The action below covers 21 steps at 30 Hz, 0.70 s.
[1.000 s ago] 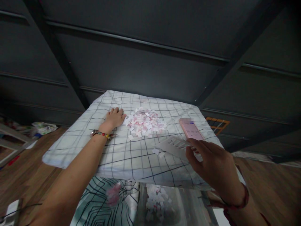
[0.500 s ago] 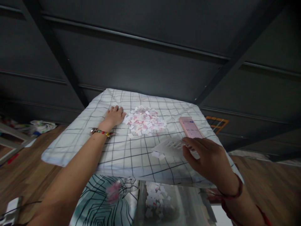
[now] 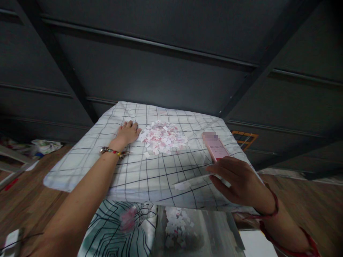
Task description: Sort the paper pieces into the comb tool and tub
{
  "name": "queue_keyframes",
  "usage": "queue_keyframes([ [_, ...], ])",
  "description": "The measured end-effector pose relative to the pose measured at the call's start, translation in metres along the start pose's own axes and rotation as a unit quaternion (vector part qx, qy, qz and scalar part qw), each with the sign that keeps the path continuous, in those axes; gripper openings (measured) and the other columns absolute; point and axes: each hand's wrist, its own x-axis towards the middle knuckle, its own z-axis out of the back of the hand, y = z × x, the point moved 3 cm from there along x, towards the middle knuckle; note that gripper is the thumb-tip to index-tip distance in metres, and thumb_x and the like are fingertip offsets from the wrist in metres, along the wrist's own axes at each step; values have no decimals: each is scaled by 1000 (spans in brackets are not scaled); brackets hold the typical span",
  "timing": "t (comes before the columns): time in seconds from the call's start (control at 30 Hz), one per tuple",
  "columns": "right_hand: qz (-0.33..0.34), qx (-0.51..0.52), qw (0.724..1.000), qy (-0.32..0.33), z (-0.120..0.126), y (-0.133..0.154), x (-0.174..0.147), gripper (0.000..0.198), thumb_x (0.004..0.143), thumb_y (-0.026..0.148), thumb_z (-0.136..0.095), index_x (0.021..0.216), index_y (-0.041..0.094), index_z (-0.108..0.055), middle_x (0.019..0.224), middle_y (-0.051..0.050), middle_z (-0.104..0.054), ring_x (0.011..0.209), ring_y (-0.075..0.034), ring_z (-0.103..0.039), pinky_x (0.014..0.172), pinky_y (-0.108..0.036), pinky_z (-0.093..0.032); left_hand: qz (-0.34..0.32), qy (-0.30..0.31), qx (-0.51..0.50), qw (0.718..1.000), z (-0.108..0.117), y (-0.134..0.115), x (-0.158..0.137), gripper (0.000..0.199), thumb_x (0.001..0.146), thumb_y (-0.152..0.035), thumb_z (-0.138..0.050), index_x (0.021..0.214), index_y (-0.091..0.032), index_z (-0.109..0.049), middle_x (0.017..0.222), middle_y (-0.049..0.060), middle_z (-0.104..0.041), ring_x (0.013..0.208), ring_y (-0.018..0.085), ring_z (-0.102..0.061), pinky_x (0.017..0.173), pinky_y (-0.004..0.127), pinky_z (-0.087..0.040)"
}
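Note:
My left hand [image 3: 128, 132] lies flat on the checked cloth [image 3: 112, 119], fingers stretched out, at the left edge of a heap of small white and pinkish paper pieces [image 3: 164, 137]. Between thumb and fingers, my right hand [image 3: 233, 178] pinches a thin white slotted sheet [image 3: 199, 177], now seen almost edge-on. A few loose paper scraps [image 3: 182, 186] are at the sheet's far left end; whether they touch it I cannot tell. Just beyond my right fingers lies a pink phone [image 3: 215, 146] with digits on its screen.
Below the near table edge stands a greyish container [image 3: 214, 228] with more paper pieces [image 3: 178, 225] in it. Left of it is a green-and-white patterned cloth [image 3: 115, 228]. Dark panels [image 3: 150, 71] rise behind the table. A white power strip [image 3: 12, 242] sits at lower left.
My right hand has tilted the white sheet from showing its slotted face to nearly edge-on, slightly lower. The scraps near it have shifted a little toward me. My left hand stays flat.

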Motion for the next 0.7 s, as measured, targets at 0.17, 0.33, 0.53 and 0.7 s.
queue_keyframes([
  [0.17,-13,-2,1000,12,13,8,-11,14,89,12,-49,94,16,-61,70,-1,-67,61,-13,-60,60,-27,-50,-11,2,-4,1000,-1,2,1,58,98,-41,-23,148,-12,-36,157,17,-31,145,32,-27,114,49,-29],
  [0.33,-1,-4,1000,13,23,21,-15,13,88,10,-49,96,15,-58,66,0,-64,58,-12,-58,59,-27,-50,-9,-3,1,1000,-2,3,3,58,98,-40,-23,148,-14,-36,157,16,-32,144,32,-29,114,49,-30],
  [0.53,-14,-69,997,-10,28,20,-12,13,91,12,-48,98,16,-58,70,-2,-68,62,-13,-61,64,-27,-51,-1,-3,-5,1000,-2,3,3,58,99,-41,-23,148,-14,-37,157,16,-33,145,32,-28,114,48,-29],
  [0.7,-60,-143,986,-52,4,-5,8,14,91,17,-48,93,15,-62,68,-2,-67,60,-15,-59,59,-28,-45,4,-1,0,1000,-2,3,2,58,99,-42,-24,148,-14,-37,157,16,-32,144,34,-29,114,49,-30],
])
